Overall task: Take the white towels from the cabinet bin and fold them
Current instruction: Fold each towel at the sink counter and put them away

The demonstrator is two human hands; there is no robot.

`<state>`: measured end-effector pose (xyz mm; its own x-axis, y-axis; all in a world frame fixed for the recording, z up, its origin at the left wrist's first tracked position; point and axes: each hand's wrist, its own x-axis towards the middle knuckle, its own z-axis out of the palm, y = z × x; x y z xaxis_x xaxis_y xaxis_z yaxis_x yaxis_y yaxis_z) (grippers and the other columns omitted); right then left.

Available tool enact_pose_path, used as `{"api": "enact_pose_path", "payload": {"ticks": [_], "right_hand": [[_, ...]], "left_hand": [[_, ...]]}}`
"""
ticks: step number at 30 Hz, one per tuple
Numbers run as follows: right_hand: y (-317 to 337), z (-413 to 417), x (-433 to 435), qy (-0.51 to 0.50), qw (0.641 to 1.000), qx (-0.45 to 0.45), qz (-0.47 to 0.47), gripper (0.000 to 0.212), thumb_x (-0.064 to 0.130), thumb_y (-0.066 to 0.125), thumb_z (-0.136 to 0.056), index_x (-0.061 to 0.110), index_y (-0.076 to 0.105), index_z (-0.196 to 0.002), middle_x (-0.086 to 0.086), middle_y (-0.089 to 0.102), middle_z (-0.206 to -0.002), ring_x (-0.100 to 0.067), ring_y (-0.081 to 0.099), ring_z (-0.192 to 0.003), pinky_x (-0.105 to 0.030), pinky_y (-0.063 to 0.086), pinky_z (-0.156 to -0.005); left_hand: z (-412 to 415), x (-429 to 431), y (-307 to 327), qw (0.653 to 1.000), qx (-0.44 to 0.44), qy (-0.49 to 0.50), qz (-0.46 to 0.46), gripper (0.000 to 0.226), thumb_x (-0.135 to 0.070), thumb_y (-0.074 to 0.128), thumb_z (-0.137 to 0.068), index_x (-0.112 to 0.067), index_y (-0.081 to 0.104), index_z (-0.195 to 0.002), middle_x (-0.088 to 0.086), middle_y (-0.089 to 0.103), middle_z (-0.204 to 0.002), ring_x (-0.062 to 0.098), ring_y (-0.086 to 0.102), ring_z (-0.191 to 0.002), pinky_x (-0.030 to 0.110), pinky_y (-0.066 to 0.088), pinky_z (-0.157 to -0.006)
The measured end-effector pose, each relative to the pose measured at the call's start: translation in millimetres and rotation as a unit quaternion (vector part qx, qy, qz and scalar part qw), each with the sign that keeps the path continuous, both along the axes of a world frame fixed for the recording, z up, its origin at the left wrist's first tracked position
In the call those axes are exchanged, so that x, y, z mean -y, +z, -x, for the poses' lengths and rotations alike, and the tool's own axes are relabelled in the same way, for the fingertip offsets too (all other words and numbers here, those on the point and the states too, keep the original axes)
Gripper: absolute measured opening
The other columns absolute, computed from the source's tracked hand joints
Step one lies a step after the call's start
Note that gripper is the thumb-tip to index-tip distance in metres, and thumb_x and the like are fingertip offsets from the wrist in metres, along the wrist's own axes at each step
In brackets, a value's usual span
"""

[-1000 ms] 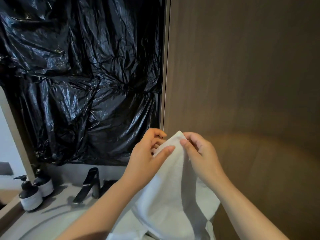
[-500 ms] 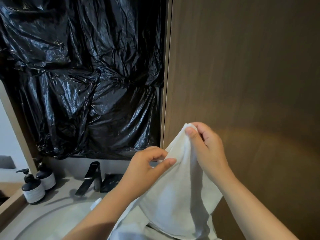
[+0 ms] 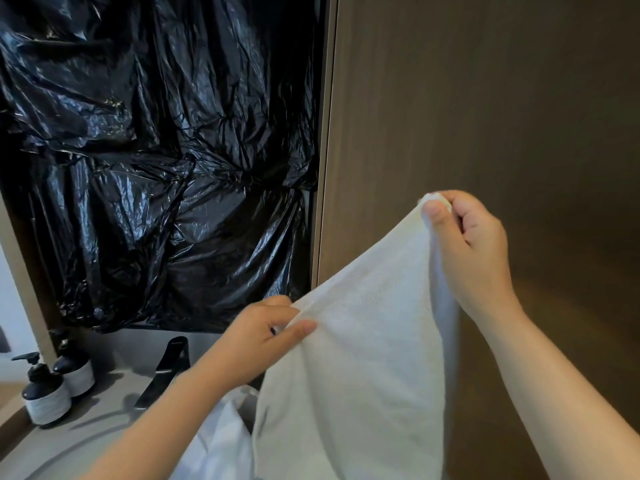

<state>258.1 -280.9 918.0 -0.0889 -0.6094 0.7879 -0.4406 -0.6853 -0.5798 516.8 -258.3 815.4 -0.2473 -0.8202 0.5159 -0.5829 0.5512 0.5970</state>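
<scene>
towel (image 3: 363, 358) edge, left hand (image 3: 256, 341), right hand (image 3: 467, 244)

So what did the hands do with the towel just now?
The right hand lifted its pinched corner of the white towel up and to the right. The left hand slid down along the edge, so the hands spread apart. Both still hold the towel; the black plastic, tap and pump bottles have not moved.
</scene>
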Motion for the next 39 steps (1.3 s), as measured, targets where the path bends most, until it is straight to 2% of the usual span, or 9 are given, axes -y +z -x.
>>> {"api": "enact_pose_path", "payload": {"ticks": [7, 12, 16, 21, 25, 28, 30, 34, 39], "right_hand": [[-16.4, 17.3, 11.9, -0.057, 0.997, 0.037, -0.033, 0.016, 0.030, 0.048, -0.101, 0.022, 0.062, -0.102, 0.012, 0.062, -0.095, 0.003, 0.057, -0.091, 0.000, 0.040, -0.072], [-41.7, 15.6, 28.6, -0.073, 0.994, 0.031, -0.074, 0.024, 0.032, 0.047, -0.101, 0.016, 0.065, -0.103, 0.003, 0.064, -0.098, -0.009, 0.059, -0.093, -0.017, 0.042, -0.072], [-80.0, 24.0, 38.6, -0.105, 0.990, -0.006, -0.097, 0.019, 0.026, 0.051, -0.100, 0.016, 0.063, -0.089, 0.000, 0.063, -0.088, -0.017, 0.058, -0.086, -0.028, 0.041, -0.069], [-105.8, 27.6, 40.4, -0.134, 0.975, -0.037, -0.174, 0.024, 0.027, 0.051, -0.099, 0.019, 0.054, -0.077, 0.004, 0.055, -0.074, -0.022, 0.053, -0.078, -0.033, 0.034, -0.066], [-109.1, 31.6, 37.3, -0.124, 0.969, -0.052, -0.208, 0.026, 0.021, 0.051, -0.098, 0.016, 0.050, -0.072, 0.002, 0.051, -0.070, -0.025, 0.051, -0.076, -0.030, 0.034, -0.060], [-109.7, 32.8, 31.5, -0.128, 0.958, -0.058, -0.248, 0.012, 0.022, 0.053, -0.098, 0.015, 0.061, -0.101, -0.002, 0.062, -0.102, -0.025, 0.056, -0.102, -0.022, 0.037, -0.074], [-107.3, 28.0, 18.3, -0.141, 0.954, -0.100, -0.246, 0.039, 0.030, 0.055, -0.098, 0.014, 0.052, -0.133, -0.006, 0.048, -0.137, -0.023, 0.049, -0.123, -0.024, 0.037, -0.092], [-99.0, -5.2, -16.4, 0.006, 0.949, -0.245, -0.196, 0.049, 0.035, 0.053, -0.097, 0.028, 0.042, -0.144, 0.017, 0.040, -0.139, 0.000, 0.037, -0.129, -0.024, 0.034, -0.108], [-122.6, -29.9, -19.6, 0.116, 0.938, -0.266, -0.191, 0.024, 0.027, 0.055, -0.098, 0.027, 0.067, -0.120, 0.020, 0.062, -0.114, 0.004, 0.053, -0.107, -0.029, 0.039, -0.104]], "left_hand": [[-26.9, -5.0, 34.3, 0.997, 0.030, 0.029, 0.069, 0.033, -0.056, 0.056, -0.084, -0.027, 0.067, -0.070, -0.003, 0.062, -0.071, 0.013, 0.060, -0.068, 0.019, 0.045, -0.062], [-25.3, -8.0, 51.0, 0.997, -0.024, 0.073, -0.004, 0.010, -0.037, 0.075, -0.079, -0.028, 0.072, -0.076, 0.000, 0.066, -0.065, 0.007, 0.052, -0.054, 0.015, 0.041, -0.056], [-23.4, -9.6, 34.6, 0.996, -0.003, 0.059, -0.072, 0.019, -0.024, 0.078, -0.078, -0.028, 0.065, -0.091, 0.006, 0.068, -0.070, 0.011, 0.056, -0.057, 0.023, 0.048, -0.064], [-20.7, -4.3, 11.0, 0.991, 0.081, 0.078, -0.071, 0.006, -0.025, 0.071, -0.086, -0.028, 0.075, -0.082, -0.024, 0.068, -0.076, -0.001, 0.063, -0.075, 0.010, 0.042, -0.066], [-11.4, -1.8, 1.7, 0.992, 0.060, 0.083, -0.075, 0.011, -0.022, 0.068, -0.088, -0.026, 0.076, -0.082, -0.025, 0.066, -0.071, -0.006, 0.061, -0.075, 0.006, 0.039, -0.065], [-2.1, -2.3, 0.6, 0.993, 0.055, 0.076, -0.069, 0.012, -0.021, 0.065, -0.090, -0.022, 0.077, -0.088, -0.018, 0.069, -0.080, -0.004, 0.061, -0.082, 0.008, 0.042, -0.070], [4.0, -2.4, -0.1, 0.994, 0.055, 0.079, -0.058, 0.013, -0.021, 0.064, -0.091, -0.023, 0.077, -0.090, -0.017, 0.068, -0.084, -0.002, 0.060, -0.087, 0.011, 0.043, -0.075], [19.9, -2.9, -1.6, 0.994, 0.084, 0.064, -0.037, 0.014, -0.028, 0.062, -0.092, -0.025, 0.076, -0.092, -0.012, 0.064, -0.081, 0.003, 0.058, -0.082, 0.020, 0.043, -0.075], [38.3, -3.4, -1.2, 0.991, 0.129, 0.035, -0.012, 0.020, -0.033, 0.058, -0.090, -0.025, 0.075, -0.095, -0.015, 0.057, -0.074, -0.001, 0.052, -0.074, 0.023, 0.042, -0.071]]}}
